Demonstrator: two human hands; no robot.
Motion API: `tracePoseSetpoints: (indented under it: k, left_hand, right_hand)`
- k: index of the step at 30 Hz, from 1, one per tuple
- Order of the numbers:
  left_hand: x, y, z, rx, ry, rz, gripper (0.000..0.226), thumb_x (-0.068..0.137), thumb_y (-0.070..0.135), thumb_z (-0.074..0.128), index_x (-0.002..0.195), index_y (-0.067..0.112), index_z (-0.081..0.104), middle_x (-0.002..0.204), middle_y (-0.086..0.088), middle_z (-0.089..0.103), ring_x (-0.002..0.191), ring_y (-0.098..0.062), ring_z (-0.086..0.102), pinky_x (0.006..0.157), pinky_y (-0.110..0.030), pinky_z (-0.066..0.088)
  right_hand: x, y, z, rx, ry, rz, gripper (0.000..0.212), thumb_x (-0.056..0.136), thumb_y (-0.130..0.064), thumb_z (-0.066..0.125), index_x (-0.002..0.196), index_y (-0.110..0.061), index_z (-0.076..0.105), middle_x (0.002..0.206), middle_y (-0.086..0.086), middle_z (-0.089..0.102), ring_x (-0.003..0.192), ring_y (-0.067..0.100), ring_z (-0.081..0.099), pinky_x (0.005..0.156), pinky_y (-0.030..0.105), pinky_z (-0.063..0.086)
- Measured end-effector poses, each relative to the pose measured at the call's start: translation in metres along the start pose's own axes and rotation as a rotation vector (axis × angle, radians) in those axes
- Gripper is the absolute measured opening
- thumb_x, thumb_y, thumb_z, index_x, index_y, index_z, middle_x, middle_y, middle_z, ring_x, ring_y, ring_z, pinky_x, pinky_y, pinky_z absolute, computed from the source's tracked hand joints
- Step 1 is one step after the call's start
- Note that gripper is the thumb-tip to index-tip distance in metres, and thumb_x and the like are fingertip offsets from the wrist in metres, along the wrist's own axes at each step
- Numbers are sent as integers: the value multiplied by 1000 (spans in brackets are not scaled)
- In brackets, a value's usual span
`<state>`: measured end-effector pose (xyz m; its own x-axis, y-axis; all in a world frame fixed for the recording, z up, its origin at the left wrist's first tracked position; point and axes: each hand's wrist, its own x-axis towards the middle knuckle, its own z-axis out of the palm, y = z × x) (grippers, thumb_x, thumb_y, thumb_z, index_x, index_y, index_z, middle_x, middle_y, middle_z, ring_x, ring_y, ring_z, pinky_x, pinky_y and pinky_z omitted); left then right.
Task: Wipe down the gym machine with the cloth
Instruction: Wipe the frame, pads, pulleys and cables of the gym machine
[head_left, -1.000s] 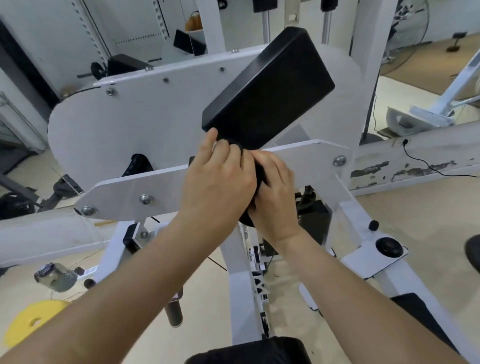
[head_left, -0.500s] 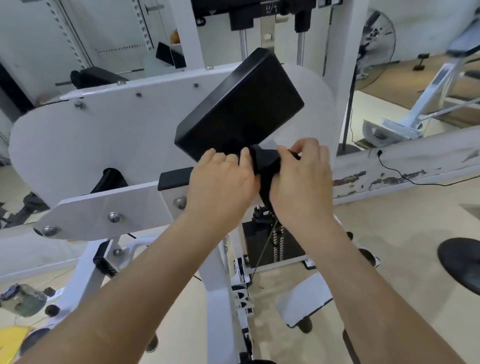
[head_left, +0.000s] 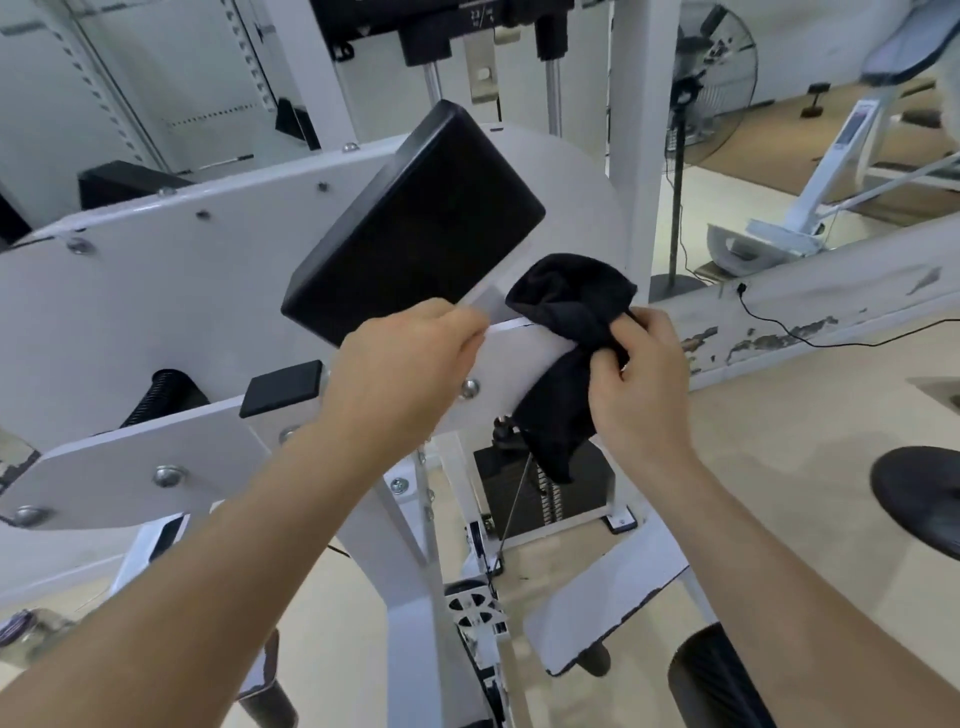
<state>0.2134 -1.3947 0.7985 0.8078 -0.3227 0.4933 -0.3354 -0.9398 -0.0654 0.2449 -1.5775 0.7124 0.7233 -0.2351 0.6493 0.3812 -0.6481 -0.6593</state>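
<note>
The right hand (head_left: 641, 379) pinches the black cloth (head_left: 566, 312) between the thumb and the curled fingers. The cloth lies over the right end of the white plate (head_left: 519, 358) of the machine (head_left: 130, 301). One bunched part stands above the upper edge of the plate, and the other part hangs down in front of the weight stack (head_left: 550, 493). The left hand (head_left: 400, 369) is at the same upper edge, further to the left, with its fingers curled; whether they grip the plate I cannot tell. Just above this hand is the lower corner of the tilted black pad (head_left: 415, 223).
</note>
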Motion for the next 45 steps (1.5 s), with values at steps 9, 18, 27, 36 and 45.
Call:
tracePoseSetpoints:
  k: [9,18,27,36,45]
  left_hand:
    - [5,-10,19,-383,160,-91,12,86,10,70,95,14,77,81,7,61,74,-4,55,70,-11,43]
    - [3,-10,21,-366,193,-61,13,86,12,72,98,13,77,82,8,61,74,-4,55,70,-7,42]
    - [2,-9,23,-366,236,-54,13,85,12,72,97,11,77,82,6,63,74,-7,56,70,-7,44]
    - [1,-7,22,-380,237,-59,14,87,12,70,99,11,76,85,5,64,77,-8,57,74,-18,50]
    - [-117,48,75,-392,-405,186,39,87,12,59,125,20,61,122,2,59,108,-21,54,93,-37,46]
  right_hand:
    - [-50,-15,37,-132,-174,-326,23,76,5,63,97,-4,68,104,18,54,92,36,52,69,37,48]
    - [-23,-15,11,-38,4,-320,28,74,-11,57,101,-11,66,113,11,46,99,27,43,81,25,39]
    - [-27,23,-4,121,60,-160,17,66,-7,61,79,-15,67,112,-1,42,103,26,48,94,20,38]
    - [-62,20,24,56,-596,-19,34,73,11,52,93,-6,73,117,2,59,104,24,58,87,18,40]
    - [-120,26,-40,-20,-1224,-197,38,66,3,45,88,-9,74,120,-7,65,105,18,57,81,30,48]
